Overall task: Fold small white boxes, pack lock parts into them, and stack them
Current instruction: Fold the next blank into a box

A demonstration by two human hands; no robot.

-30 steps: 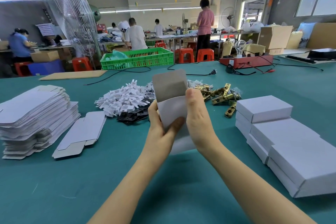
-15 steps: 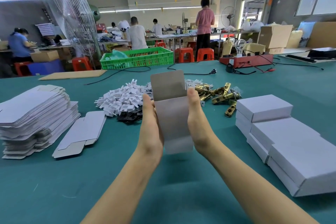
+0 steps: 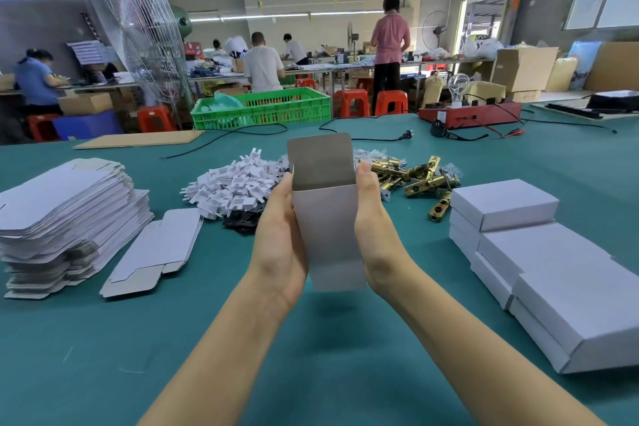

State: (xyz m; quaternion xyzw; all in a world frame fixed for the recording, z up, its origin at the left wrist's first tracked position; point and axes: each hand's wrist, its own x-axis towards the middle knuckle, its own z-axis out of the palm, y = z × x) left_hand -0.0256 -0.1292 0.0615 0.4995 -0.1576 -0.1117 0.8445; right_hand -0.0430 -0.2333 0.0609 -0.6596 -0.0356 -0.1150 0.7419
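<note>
I hold a small white box [image 3: 328,228] upright above the green table [image 3: 311,356], squared open, with its grey top flap standing up. My left hand [image 3: 280,239] grips its left side and my right hand [image 3: 377,228] grips its right side, with the fingers hidden behind it. Behind the box lie a heap of white plastic parts [image 3: 238,183], some dark parts [image 3: 242,220] and brass latch pieces [image 3: 422,180]. Closed white boxes [image 3: 539,252] are stacked in a row at the right. A tall stack of flat box blanks [image 3: 65,204] sits at the left.
Two loose blanks [image 3: 155,249] lie beside the tall stack. A green crate [image 3: 262,107], a cardboard sheet [image 3: 138,139], black cables [image 3: 366,135] and a red device with a bulb [image 3: 470,114] line the table's far edge. People work at benches beyond.
The box went from partly flat to a squared open tube. My left thumb left its front face, and both hands now flank its sides. The box rose slightly.
</note>
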